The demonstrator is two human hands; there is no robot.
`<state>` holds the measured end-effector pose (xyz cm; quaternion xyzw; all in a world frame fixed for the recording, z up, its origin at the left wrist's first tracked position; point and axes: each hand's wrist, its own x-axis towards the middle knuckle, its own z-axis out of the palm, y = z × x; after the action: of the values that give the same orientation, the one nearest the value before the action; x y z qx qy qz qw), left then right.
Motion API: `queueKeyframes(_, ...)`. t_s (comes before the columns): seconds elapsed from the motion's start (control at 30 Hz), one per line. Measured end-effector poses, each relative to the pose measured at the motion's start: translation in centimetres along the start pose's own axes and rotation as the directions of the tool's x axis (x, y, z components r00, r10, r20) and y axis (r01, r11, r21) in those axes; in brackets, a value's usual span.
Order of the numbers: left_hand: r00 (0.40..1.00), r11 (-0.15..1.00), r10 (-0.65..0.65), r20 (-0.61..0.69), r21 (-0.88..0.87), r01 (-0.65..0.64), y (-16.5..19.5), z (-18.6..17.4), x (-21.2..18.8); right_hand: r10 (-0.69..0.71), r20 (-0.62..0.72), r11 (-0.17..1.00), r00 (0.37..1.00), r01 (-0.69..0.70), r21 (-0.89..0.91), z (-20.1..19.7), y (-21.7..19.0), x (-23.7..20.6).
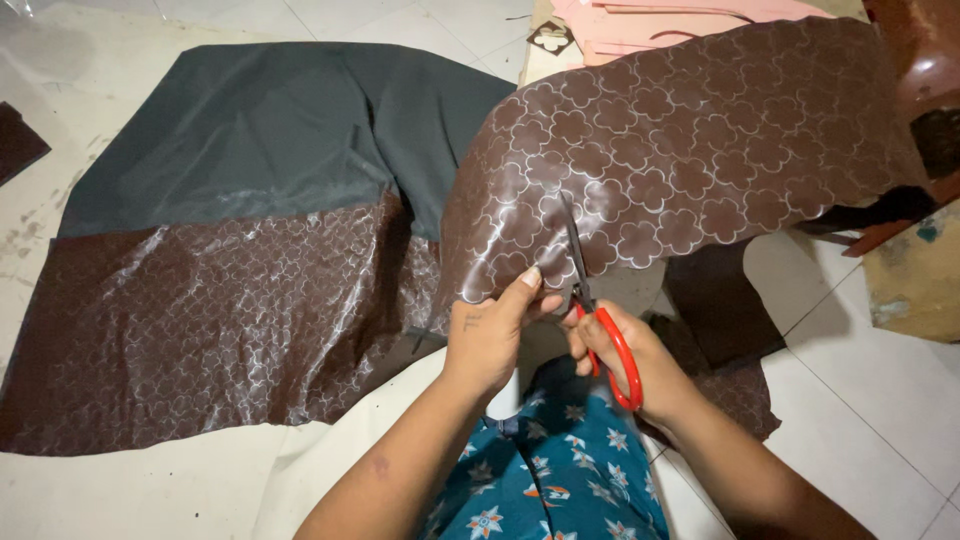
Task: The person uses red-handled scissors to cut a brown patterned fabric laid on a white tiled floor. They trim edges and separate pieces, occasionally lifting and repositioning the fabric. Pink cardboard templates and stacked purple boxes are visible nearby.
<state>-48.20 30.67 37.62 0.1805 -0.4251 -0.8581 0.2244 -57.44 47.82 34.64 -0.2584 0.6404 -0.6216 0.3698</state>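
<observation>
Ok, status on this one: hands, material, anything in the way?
Left hand pinching brown patterned sheet edge. Right hand working red-handled scissors, blades in sheet. Nothing in the way.

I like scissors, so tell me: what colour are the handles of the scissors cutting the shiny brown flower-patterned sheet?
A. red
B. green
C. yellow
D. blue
A: the right hand grips metal-bladed scissors with red plastic handles, the blades in the shiny brown flower-patterned sheet, which the left hand pinches.
</observation>
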Motion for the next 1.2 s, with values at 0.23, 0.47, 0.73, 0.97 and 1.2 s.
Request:
queueKeyframes(0.23,1.0,0.998,-0.001,0.02,-0.063,0.002,0.0,-0.4,-0.1,0.039,0.001,0.979,0.999,-0.038,0.201,0.3,0.0,-0.4)
queueKeyframes(0.47,0.999,0.992,-0.029,0.02,-0.12,0.031,-0.2,-0.5,0.2,0.108,0.051,0.993,0.993,-0.11,0.037,-3.2,-0.9,-0.1)
queueKeyframes(0.73,0.999,0.992,-0.047,0.002,-0.116,0.047,0.4,-0.5,0.2,0.303,0.173,0.95,0.937,-0.284,-0.128,-9.3,-3.3,3.4)
queueKeyframes(0.97,0.998,0.985,-0.043,0.047,-0.167,0.051,0.9,-0.6,-0.1,0.277,0.209,0.926,0.938,-0.202,-0.318,-12.8,-2.7,5.3)
queueKeyframes(1.2,0.995,0.998,-0.027,-0.091,-0.052,0.022,1.4,-0.6,-0.6,0.202,0.415,0.977,0.887,-0.155,-0.143,-9.7,-1.2,4.5)
